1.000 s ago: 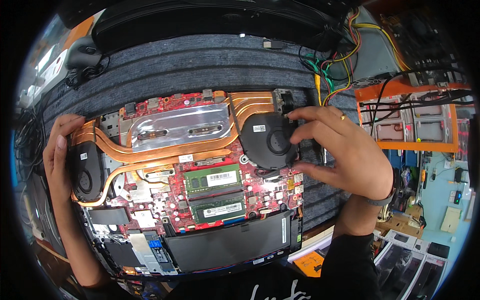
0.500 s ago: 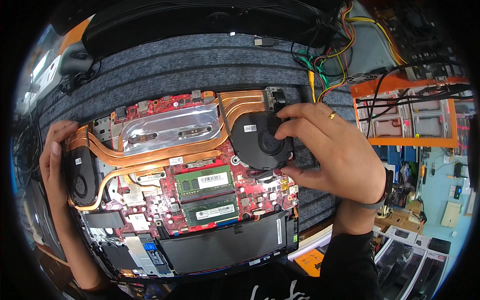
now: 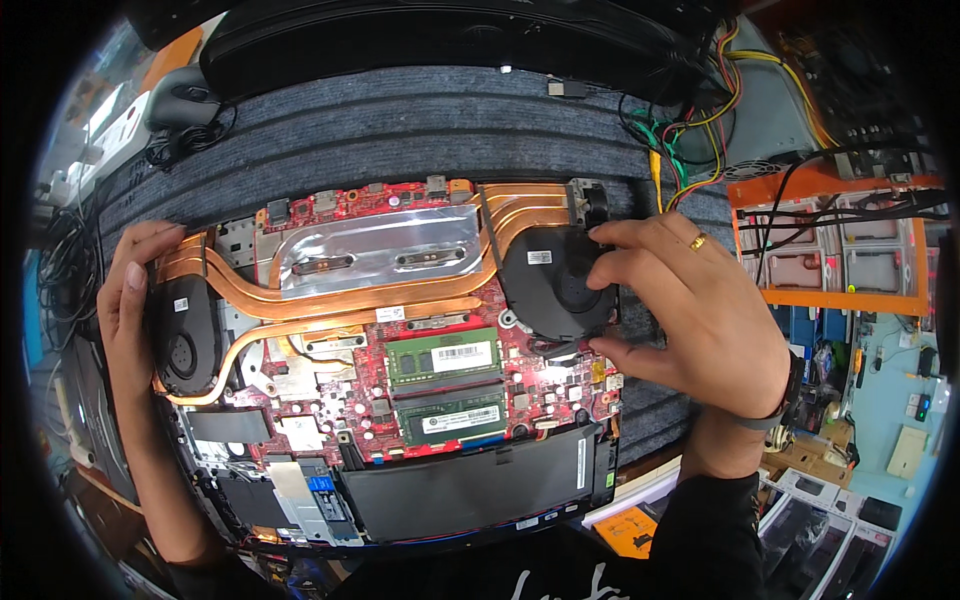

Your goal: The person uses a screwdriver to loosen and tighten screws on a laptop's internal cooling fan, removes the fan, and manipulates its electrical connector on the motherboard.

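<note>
An opened laptop (image 3: 540, 420) shows its red circuit board, two green memory sticks (image 3: 440, 355) and a wide black battery (image 3: 460, 480). Copper heat pipes (image 3: 350, 300) link the left fan (image 3: 185, 335) to the right fan (image 3: 550, 290), around a silver shield (image 3: 370, 235). My left hand (image 3: 135, 290) is closed round the left end of this cooling assembly, fingertips over its upper corner. My right hand (image 3: 705, 325) holds the right fan, fingertips on its top and outer edge, thumb at its lower edge.
The laptop lies on a ribbed grey mat (image 3: 400, 120). Behind are a mouse (image 3: 180, 100), a small plug (image 3: 565, 88) and tangled coloured power wires (image 3: 700, 130). An orange rack (image 3: 830, 300) stands right, boxes (image 3: 810, 530) lower right, a power strip (image 3: 115, 130) far left.
The whole view shifts slightly left, then back right, as the camera moves. Both my hands stay on the two ends of the cooling assembly, with only slight finger movement.
</note>
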### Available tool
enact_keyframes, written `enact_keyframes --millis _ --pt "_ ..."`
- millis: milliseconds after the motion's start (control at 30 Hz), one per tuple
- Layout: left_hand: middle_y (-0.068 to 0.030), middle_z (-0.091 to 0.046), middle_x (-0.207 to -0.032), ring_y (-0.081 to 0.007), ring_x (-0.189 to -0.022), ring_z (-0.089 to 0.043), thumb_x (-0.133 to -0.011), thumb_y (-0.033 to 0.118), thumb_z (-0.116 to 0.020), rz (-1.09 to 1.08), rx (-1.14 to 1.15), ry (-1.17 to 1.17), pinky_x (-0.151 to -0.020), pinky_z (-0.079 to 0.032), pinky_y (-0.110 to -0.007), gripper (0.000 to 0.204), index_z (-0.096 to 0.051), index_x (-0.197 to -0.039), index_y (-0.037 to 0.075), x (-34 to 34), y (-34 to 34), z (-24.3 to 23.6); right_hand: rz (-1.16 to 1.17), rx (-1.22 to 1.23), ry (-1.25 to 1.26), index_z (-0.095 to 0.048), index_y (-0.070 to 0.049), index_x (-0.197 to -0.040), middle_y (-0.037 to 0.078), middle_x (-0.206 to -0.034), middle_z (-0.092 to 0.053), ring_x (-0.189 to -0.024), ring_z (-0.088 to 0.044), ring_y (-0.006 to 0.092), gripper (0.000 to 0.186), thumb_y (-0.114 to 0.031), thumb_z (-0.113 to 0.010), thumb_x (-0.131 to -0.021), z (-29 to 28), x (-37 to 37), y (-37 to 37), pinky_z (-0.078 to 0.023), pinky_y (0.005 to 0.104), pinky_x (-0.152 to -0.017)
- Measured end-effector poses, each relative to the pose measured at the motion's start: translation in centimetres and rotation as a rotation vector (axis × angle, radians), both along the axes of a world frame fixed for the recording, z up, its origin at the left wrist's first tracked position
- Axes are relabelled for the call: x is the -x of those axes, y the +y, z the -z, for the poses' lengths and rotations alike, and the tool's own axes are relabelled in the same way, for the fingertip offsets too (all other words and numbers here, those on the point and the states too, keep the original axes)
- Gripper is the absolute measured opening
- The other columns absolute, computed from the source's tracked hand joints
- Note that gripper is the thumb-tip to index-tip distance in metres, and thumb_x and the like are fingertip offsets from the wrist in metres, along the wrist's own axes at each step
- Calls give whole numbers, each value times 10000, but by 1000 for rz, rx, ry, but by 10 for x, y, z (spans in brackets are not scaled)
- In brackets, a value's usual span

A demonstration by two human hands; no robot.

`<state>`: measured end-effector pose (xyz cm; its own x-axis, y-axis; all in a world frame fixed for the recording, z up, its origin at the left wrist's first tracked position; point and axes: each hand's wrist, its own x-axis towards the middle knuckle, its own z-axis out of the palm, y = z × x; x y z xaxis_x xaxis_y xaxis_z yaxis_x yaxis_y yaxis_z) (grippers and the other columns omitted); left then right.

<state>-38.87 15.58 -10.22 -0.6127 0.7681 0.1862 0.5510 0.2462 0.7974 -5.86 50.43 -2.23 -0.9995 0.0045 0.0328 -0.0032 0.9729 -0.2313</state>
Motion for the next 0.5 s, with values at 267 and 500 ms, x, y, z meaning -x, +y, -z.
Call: enact_keyframes --millis 267,500 --pt "-155 -623 -1259 -241 -1226 -571 -1090 408 -475 -4 -7 -27 -1117 -366 -354 554 -718 -1221 -72 -1 2 -1 -24 -7 23 -638 -83 -1050 130 -1252 -662 -1018 -639 368 525 -123 -914 -604 0 2 2 -526 457 -862" --pt "-157 -625 -1245 -242 -1207 -576 -1082 415 -474 -6 0 6 -1108 -369 -354 558 -718 -1211 -70 -1 2 0 -39 -1 18 -625 -82 -1057 136 -1244 -657 -1012 -634 368 536 -133 -924 -615 0 3 3 -520 452 -865"
